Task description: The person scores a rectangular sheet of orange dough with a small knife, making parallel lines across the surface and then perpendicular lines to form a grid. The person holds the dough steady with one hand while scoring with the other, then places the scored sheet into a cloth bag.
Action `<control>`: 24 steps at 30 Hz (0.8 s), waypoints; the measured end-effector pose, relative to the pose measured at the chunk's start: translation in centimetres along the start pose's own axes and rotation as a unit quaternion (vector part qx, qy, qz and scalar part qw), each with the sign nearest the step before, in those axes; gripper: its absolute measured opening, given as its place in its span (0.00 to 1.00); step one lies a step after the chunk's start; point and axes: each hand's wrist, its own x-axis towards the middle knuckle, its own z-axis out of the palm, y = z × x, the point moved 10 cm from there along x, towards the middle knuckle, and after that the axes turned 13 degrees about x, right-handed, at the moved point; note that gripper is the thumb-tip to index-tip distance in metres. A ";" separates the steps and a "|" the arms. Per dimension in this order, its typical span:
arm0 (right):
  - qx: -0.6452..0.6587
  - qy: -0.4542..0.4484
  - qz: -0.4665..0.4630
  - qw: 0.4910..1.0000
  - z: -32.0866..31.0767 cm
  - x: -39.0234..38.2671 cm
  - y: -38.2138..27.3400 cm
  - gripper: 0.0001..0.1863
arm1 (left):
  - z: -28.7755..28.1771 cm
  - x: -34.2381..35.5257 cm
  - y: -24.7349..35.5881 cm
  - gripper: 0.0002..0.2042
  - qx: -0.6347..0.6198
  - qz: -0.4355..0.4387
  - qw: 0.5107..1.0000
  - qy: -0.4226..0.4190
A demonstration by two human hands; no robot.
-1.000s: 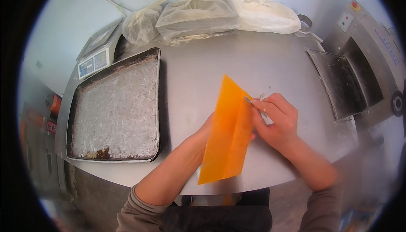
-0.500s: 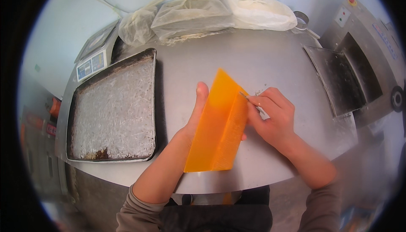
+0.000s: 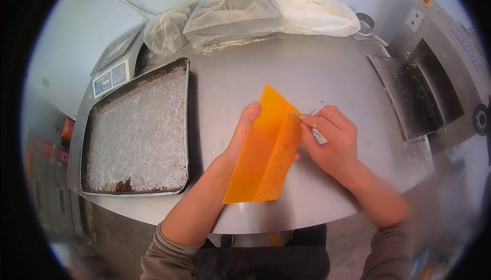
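Tilted above the steel worktable (image 3: 235, 70) is an orange plastic piece (image 3: 262, 152), long and flat-sided with a lengthwise ridge. My left hand (image 3: 241, 132) is closed around it from the left, thumb on its upper left edge and the other fingers mostly hidden behind. Between the thumb and fingers of my right hand (image 3: 332, 134) is pinched a thin metal blade (image 3: 296, 115). Its tip meets the piece's upper right side, near the ridge; most of the blade is covered by my fingers.
A worn baking tray (image 3: 138, 132) lies at left, with a digital scale (image 3: 115, 70) behind it. Plastic-covered bundles (image 3: 232, 19) line the wall. At right stands a steel machine (image 3: 429, 60) with an open metal chute (image 3: 401, 93). Small dark crumbs lie beyond my right hand.
My left thumb has come down onto the orange piece's edge. The piece has turned slightly and its near end has risen a little. My right hand keeps almost the same place.
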 end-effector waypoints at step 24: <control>0.004 -0.056 -0.038 0.998 1.3 -0.3 -2.2 0.09 | 2.1 0.0 1.8 0.47 0.003 0.043 0.999 0.020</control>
